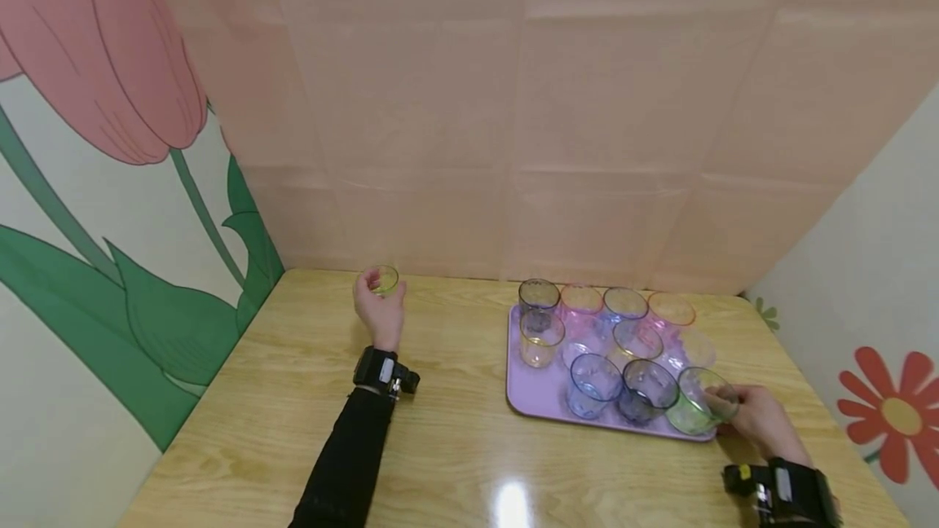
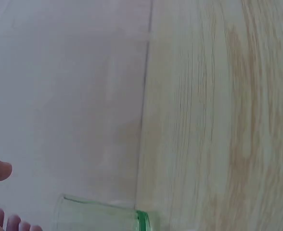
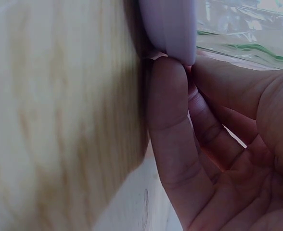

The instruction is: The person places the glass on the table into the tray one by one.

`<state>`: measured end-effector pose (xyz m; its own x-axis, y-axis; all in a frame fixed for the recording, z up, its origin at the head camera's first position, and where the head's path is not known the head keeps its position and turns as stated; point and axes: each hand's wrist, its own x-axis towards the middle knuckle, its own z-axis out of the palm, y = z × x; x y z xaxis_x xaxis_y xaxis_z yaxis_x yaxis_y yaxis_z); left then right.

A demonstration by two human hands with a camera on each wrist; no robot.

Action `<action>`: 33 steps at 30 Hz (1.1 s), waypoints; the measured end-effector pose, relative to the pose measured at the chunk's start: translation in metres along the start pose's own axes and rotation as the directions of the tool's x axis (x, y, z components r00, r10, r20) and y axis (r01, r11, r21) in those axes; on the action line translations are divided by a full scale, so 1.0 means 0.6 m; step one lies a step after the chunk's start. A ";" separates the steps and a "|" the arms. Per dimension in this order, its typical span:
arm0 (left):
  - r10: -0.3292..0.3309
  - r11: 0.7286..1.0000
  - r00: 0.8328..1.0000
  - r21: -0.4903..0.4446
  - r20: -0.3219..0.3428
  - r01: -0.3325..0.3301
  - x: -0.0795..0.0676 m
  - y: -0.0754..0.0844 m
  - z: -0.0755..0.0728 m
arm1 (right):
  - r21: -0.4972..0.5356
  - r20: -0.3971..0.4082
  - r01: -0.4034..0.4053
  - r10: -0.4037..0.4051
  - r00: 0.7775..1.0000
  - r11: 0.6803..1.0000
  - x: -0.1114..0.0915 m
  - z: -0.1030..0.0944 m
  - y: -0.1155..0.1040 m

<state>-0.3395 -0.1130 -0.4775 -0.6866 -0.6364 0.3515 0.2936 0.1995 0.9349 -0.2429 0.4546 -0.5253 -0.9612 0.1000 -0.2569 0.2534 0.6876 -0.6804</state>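
A green-tinted drinking glass [image 1: 392, 287] stands on the table near its back edge, its darker green base [image 2: 141, 221] low in the left wrist view. Beside it is my left hand [image 1: 379, 318], the thumb and fingertips apart from the glass in the left wrist view. Several coloured glasses crowd a purple tray [image 1: 534, 398] on the right side of the table. At the tray's front right corner, my right hand [image 1: 766, 422] pinches the tray rim [image 3: 173, 33] between thumb and fingers. A light green glass [image 1: 693, 412] stands close to those fingers and partly covers them in the head view.
A blue glass [image 1: 592, 389] and a dark grey glass [image 1: 647, 396] stand along the tray's front, with pink [image 1: 581, 301] and other tinted glasses behind. The wood-grain table [image 1: 455, 398] meets a peach-coloured covering [image 1: 440, 186] at the back. A flower-painted wall [image 1: 891, 398] borders the right side.
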 end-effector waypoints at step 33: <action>-0.359 0.933 0.917 0.101 0.172 0.346 0.053 -0.037 -0.010 | -0.022 -0.028 0.017 -0.018 0.999 1.000 -0.004 0.001 -0.003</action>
<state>-0.3637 -0.1422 -0.4874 -0.8498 -0.5271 -0.0041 -0.0306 0.0416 0.9987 -0.2413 0.4525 -0.5238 -0.9682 0.1080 -0.2256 0.2346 0.7052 -0.6690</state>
